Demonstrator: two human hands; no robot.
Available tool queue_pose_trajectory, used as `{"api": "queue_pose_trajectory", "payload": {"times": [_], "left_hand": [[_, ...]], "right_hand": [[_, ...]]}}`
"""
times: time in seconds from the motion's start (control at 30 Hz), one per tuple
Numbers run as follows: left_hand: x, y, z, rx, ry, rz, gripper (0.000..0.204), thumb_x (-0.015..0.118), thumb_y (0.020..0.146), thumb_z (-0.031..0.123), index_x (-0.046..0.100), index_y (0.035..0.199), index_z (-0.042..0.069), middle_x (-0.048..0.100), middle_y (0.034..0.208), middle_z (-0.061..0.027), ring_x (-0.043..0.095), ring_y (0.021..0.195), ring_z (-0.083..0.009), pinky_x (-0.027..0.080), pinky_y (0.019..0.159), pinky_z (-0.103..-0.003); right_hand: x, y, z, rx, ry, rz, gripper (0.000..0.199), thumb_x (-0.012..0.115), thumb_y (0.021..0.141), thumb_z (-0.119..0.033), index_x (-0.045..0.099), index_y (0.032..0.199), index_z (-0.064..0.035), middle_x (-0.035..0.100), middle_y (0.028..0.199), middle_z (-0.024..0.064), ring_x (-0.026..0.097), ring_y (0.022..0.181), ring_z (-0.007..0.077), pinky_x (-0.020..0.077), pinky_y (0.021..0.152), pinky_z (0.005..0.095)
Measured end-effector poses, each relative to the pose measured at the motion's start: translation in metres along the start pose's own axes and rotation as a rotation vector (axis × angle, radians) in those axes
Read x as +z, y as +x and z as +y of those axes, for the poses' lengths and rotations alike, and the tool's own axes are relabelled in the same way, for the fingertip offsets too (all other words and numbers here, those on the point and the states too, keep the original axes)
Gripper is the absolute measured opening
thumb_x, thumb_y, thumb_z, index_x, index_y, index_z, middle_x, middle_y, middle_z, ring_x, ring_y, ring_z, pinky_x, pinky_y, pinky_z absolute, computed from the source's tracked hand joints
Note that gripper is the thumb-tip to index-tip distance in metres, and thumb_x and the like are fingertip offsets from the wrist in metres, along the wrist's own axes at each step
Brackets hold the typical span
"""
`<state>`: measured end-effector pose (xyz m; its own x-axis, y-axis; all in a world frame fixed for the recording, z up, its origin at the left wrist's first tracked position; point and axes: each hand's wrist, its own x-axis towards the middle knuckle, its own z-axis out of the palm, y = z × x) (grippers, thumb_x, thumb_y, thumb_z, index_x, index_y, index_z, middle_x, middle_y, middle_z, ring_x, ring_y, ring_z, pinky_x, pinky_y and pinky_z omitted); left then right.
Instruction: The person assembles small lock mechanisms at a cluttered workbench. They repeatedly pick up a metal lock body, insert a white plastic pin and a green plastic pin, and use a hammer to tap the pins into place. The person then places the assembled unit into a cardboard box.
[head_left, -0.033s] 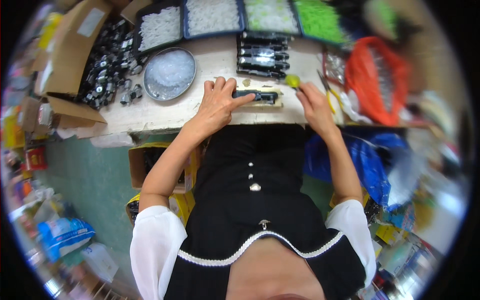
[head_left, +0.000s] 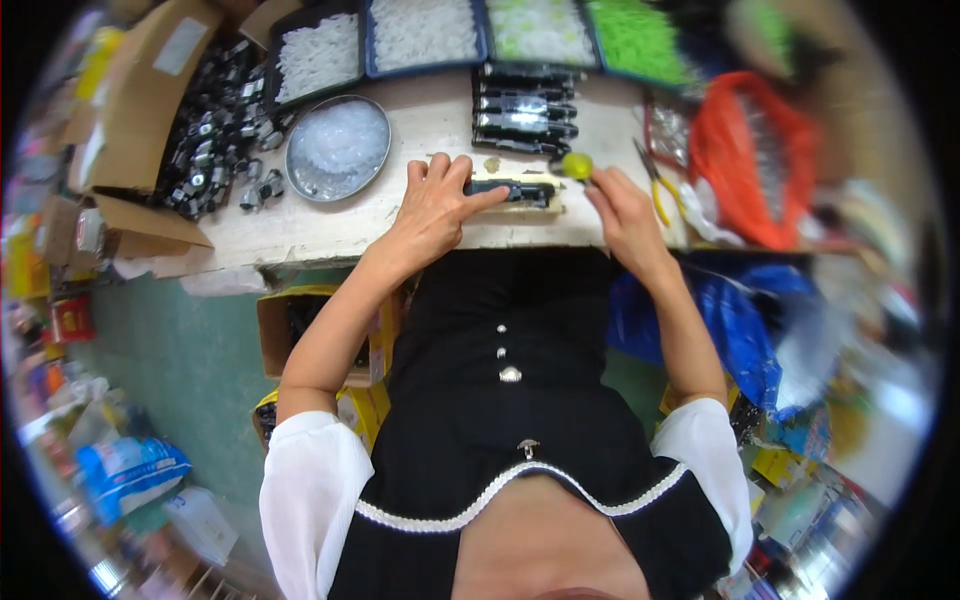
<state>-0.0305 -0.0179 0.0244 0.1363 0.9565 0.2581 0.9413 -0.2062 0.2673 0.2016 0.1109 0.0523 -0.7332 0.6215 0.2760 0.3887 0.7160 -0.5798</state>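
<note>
My left hand rests on the bench, its fingers at the left end of a black elongated part. The thumb presses on that part's top. The part lies crosswise on a pale block-like holder near the bench's front edge. To its right, my right hand is closed around what looks like a small hammer with a yellow-green rounded head; the handle is mostly hidden by my fingers. The hammer's head hovers just beyond the part's right end. Several similar black parts lie in a stacked row behind.
A round metal dish of translucent pieces and a heap of black-and-silver parts are at left. Trays of white and green pieces line the back. Yellow-handled pliers and a red plastic bag sit at right.
The hammer's head has shifted slightly left and down, toward the black part. My right hand has tilted a little with it; my left hand stays put.
</note>
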Motion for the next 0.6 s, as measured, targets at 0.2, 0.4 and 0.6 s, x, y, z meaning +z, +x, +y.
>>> {"api": "queue_pose_trajectory", "payload": {"times": [0.2,0.4,0.6], "left_hand": [[-0.005,0.006,0.000,0.029,0.048,-0.067,0.055,0.054,0.067,-0.005,0.066,0.110,0.026,0.050,0.092,-0.0073,0.045,0.087,-0.0238,0.030,0.072,-0.035],[-0.009,0.010,0.002,0.060,0.098,-0.073,0.053,0.053,0.068,-0.006,0.067,0.108,0.026,0.049,0.090,-0.0082,0.045,0.086,-0.0245,0.032,0.069,-0.034],[-0.009,0.012,0.001,0.070,0.062,-0.136,0.052,0.052,0.069,-0.007,0.067,0.108,0.024,0.047,0.089,-0.0087,0.045,0.087,-0.0249,0.035,0.068,-0.034]], "right_hand": [[0.017,0.002,-0.022,-0.023,-0.167,-0.130,0.014,0.054,0.087,-0.017,0.052,0.093,-0.0047,0.059,0.077,0.0165,0.058,0.069,0.0372,0.0452,0.058,0.0455],[-0.003,0.005,-0.056,-0.096,-0.153,0.096,0.015,0.053,0.087,-0.018,0.052,0.090,-0.0029,0.060,0.077,0.0147,0.059,0.064,0.0350,0.0450,0.054,0.0457],[0.008,0.006,-0.049,-0.097,-0.292,0.001,0.013,0.052,0.087,-0.017,0.051,0.087,-0.0045,0.060,0.070,0.0137,0.061,0.059,0.0321,0.0478,0.051,0.0413]]}}
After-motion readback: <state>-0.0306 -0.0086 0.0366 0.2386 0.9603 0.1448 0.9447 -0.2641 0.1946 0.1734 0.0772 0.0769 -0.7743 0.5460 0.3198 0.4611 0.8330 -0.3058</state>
